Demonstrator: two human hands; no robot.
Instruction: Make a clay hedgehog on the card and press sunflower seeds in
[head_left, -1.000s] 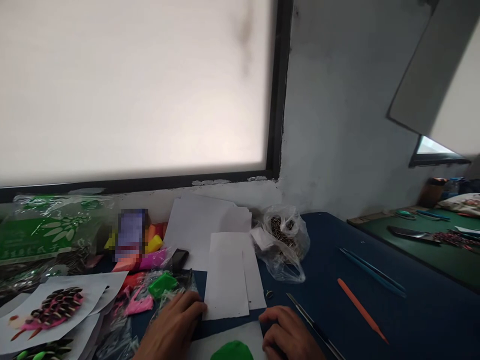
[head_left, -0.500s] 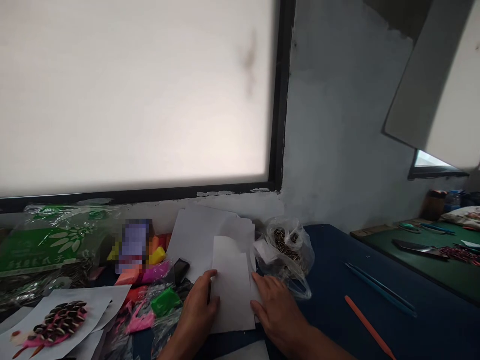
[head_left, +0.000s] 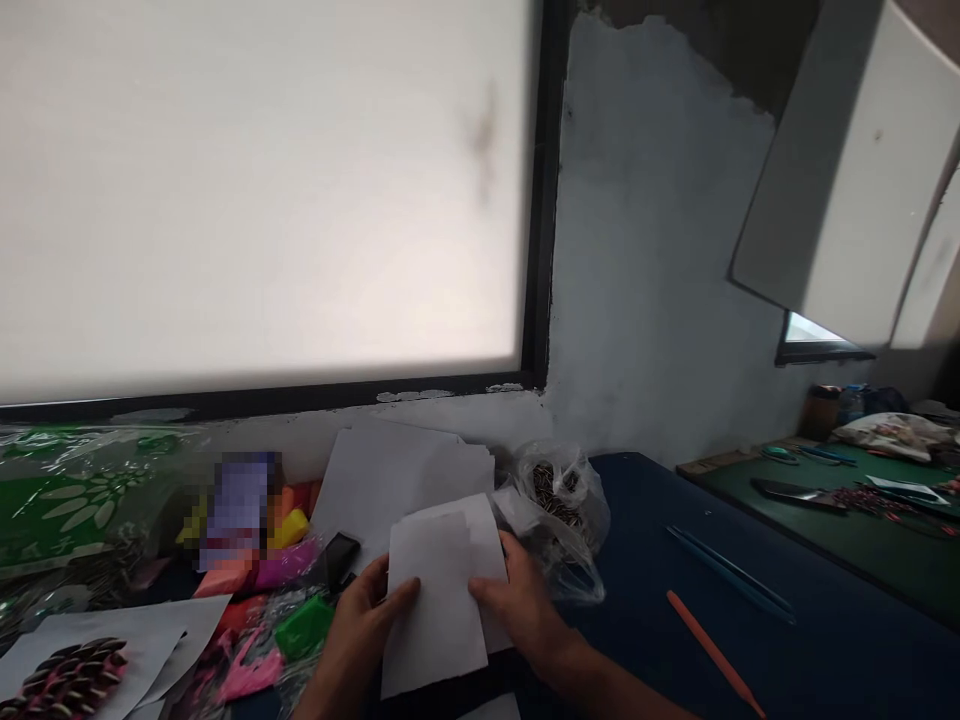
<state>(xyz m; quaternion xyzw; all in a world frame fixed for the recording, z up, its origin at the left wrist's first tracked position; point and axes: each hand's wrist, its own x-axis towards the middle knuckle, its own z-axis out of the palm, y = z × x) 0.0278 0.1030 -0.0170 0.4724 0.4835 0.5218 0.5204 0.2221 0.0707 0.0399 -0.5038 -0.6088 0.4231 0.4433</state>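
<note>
Between my two hands is a small stack of white paper sheets, its layers offset from one another and lifted off the dark blue table. My left hand grips the left edge, thumb on top and fingers behind. On the right edge, my right hand pinches the sheets the same way, its fingers partly hidden behind them. Behind the stack lie larger white sheets near the wall. A clear plastic bag of striped seeds stands just beyond my right hand.
Left of my hands are bright clay packs, including a green one, and a paper with a seed-covered pink figure. An orange stick tool and blue tweezers lie right. A green table stands farther right.
The paper stack has been raised from the table and tilted, its sheets now shifted apart. Both hands have closed on its edges. The view has turned slightly right.
</note>
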